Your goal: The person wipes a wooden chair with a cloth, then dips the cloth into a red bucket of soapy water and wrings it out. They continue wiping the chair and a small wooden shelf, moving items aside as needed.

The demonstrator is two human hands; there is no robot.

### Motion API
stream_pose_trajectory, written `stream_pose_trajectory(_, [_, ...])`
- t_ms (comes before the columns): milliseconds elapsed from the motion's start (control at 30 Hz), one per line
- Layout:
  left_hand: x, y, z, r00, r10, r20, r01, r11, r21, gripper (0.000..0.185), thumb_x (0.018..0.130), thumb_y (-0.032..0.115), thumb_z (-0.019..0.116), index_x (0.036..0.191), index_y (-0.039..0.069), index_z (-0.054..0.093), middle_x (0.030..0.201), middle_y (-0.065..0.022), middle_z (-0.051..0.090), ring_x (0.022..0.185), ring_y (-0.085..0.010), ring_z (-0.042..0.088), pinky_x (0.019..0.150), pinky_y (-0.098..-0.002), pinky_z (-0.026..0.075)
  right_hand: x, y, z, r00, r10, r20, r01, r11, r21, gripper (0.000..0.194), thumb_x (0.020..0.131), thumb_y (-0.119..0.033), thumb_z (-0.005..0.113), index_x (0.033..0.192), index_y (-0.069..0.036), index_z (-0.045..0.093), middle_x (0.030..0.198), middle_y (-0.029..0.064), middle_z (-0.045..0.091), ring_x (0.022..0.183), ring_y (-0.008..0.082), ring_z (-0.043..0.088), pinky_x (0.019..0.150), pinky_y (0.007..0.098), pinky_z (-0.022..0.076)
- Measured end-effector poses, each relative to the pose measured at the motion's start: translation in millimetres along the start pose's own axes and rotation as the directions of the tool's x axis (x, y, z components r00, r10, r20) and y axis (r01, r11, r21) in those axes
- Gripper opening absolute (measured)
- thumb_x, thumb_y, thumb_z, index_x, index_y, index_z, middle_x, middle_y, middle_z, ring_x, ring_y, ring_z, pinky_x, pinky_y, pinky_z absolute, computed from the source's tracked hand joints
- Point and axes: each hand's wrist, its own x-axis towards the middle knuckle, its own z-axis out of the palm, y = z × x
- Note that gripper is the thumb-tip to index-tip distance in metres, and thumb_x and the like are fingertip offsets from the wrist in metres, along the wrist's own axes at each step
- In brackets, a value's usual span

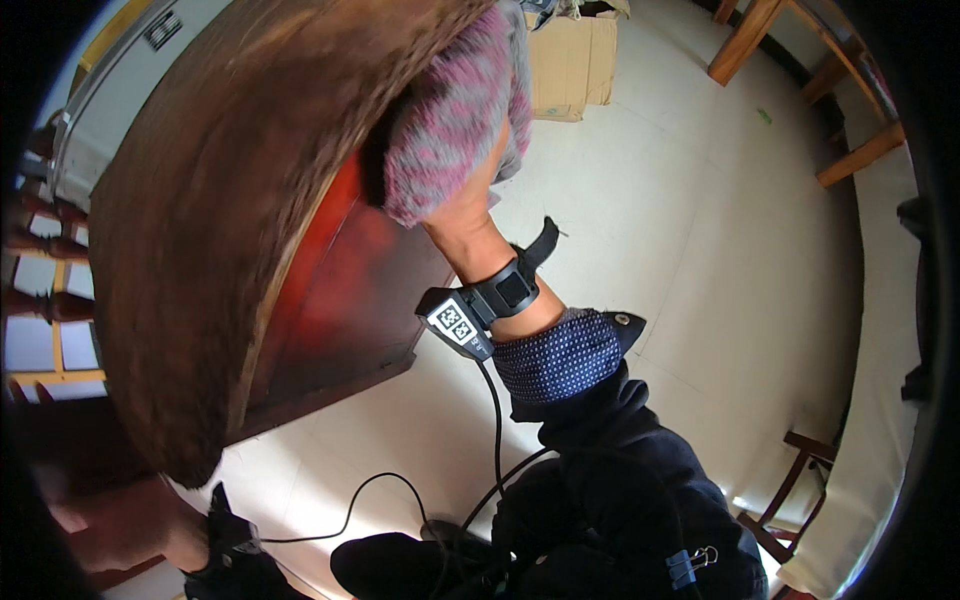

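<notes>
A grey and pink fuzzy cloth (457, 112) covers the fingers of my right hand (469, 221), which is shut on it. That hand presses the cloth to the rough edge of a dark brown wooden slab tabletop (202, 187). Beneath the slab is a glossy red-brown wooden base (337, 300). At the lower left, my left hand (120, 525) is blurred, close to the slab's near end. I cannot tell whether it touches the wood, and its fingers are unclear. Both wrists carry black strapped devices with cables.
A cardboard box (574, 67) stands on the pale tiled floor (697, 247) beyond the cloth. Wooden furniture legs (742, 45) are at the upper right. Dark turned spindles (52, 306) line the left side. Black cables (390, 474) run across in front of me.
</notes>
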Motion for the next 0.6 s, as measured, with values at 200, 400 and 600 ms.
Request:
stream_pose_trajectory(200, [-22, 47, 62, 0.956, -0.03, -0.293, 0.021, 0.999, -0.034, 0.07, 0.105, 0.052, 0.046, 0.153, 0.001, 0.042, 0.155, -0.0213, 0.046, 0.142, -0.0362, 0.047, 0.12, -0.0549, 0.034, 9, 10, -23, 0.869, 0.43, 0.245, -0.399, 0.901, -0.168, 0.049, 0.096, -0.018, 0.066, 0.14, -0.004, 0.052, 0.129, 0.008, 0.063, 0.113, 0.0202, 0.06, 0.103, 0.0344, 0.0474])
stream_pose_trajectory(400, [-13, 40, 40, 0.965, 0.176, -0.195, -0.193, 0.979, -0.068, 0.081, 0.102, 0.052, 0.057, 0.156, -0.004, 0.038, 0.163, -0.0231, 0.037, 0.151, -0.0376, 0.035, 0.125, -0.0508, 0.025, -40, 95, -114, 0.452, 0.645, 0.616, -0.661, 0.706, -0.254, 0.032, 0.101, -0.023, 0.063, 0.127, -0.005, 0.062, 0.119, 0.0027, 0.066, 0.104, 0.0162, 0.062, 0.095, 0.0337, 0.0513])
stream_pose_trajectory(600, [-19, 71, 2, 0.908, 0.279, -0.311, -0.254, 0.96, 0.121, 0.072, 0.105, 0.056, 0.046, 0.148, -0.002, 0.05, 0.146, -0.0277, 0.054, 0.13, -0.0432, 0.055, 0.109, -0.0576, 0.044, -63, 97, -138, 0.273, 0.752, 0.6, -0.919, 0.388, -0.068, 0.031, 0.108, -0.03, 0.054, 0.13, -0.01, 0.062, 0.116, 0.0032, 0.066, 0.105, 0.0163, 0.06, 0.093, 0.0364, 0.0493])
